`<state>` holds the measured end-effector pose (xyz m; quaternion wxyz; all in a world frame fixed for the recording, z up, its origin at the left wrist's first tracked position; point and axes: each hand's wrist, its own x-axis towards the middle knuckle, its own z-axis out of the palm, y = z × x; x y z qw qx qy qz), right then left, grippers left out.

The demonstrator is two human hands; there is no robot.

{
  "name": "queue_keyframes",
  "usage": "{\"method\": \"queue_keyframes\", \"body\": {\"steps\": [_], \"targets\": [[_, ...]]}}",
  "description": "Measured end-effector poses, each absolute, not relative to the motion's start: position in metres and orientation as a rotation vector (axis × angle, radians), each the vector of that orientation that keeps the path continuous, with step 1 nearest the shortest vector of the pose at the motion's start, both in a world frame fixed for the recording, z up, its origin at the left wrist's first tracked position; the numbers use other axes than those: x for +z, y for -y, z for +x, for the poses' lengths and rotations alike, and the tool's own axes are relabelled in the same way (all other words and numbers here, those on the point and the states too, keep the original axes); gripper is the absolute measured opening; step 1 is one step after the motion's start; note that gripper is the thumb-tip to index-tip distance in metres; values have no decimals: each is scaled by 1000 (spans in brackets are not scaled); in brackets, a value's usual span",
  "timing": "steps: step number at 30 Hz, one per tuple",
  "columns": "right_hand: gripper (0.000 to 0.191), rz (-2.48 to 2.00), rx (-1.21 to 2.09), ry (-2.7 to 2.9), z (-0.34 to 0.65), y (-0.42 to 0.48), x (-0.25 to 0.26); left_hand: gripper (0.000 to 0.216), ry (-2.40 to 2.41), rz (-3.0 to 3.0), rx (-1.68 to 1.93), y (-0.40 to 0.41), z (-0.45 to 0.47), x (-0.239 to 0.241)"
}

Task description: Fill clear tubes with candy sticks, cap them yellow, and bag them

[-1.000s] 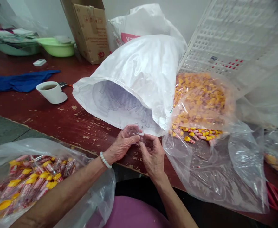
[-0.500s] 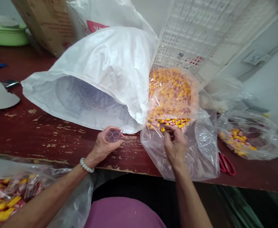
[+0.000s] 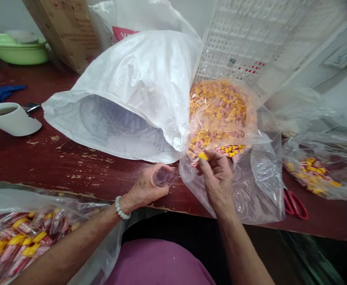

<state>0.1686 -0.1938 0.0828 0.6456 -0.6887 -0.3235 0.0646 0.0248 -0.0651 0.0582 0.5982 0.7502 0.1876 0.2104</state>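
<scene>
My left hand [image 3: 146, 185], with a beaded bracelet at the wrist, is closed around several clear plastic tubes [image 3: 163, 176], their round open ends facing right. My right hand [image 3: 219, 180] pinches a small yellow-capped piece [image 3: 203, 156] with a reddish-white body between thumb and fingers. That hand is at the mouth of a clear plastic bag [image 3: 232, 204] filled with many yellow-capped pieces [image 3: 217, 107]. Behind my left hand lies a white sack [image 3: 149, 67], its mouth gaping toward me, with more clear tubes [image 3: 126, 122] inside.
At lower left, a plastic bag [image 3: 54, 196] holds filled, yellow-capped tubes [image 3: 19, 241]. Red-handled scissors [image 3: 295, 204] and another clear bag [image 3: 339, 158] lie right. A white cup [image 3: 16, 120], blue cloth [image 3: 4, 94], green basin [image 3: 19, 51] and carton [image 3: 69, 31] stand left; a white crate [image 3: 250, 43] leans behind.
My left hand has moved right with the tubes, closer to my right hand. My right hand has drawn a yellow-capped piece toward its left, now gripped at the fingertips. The view has shifted slightly left.
</scene>
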Motion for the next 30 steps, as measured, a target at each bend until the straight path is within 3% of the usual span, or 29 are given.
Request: {"method": "queue_keyframes", "body": {"steps": [7, 14, 17, 21, 24, 30], "targets": [[12, -1698, 91, 1142, 131, 197, 84, 34, -389, 1703, 432, 73, 26, 75], [40, -1812, -136, 1507, 130, 206, 87, 41, -413, 1500, 359, 77, 29, 75], [41, -1836, -114, 1489, 126, 210, 85, 37, -417, 1467, 359, 78, 33, 70], [26, -1843, -165, 1179, 162, 217, 78, 28, -475, 1434, 361, 73, 36, 67], [25, -2137, -330, 848, 223, 214, 61, 26, -542, 1427, 354, 71, 38, 67], [18, -2363, -187, 807, 303, 190, 22, 28, -468, 1685, 414, 76, 39, 68]]}}
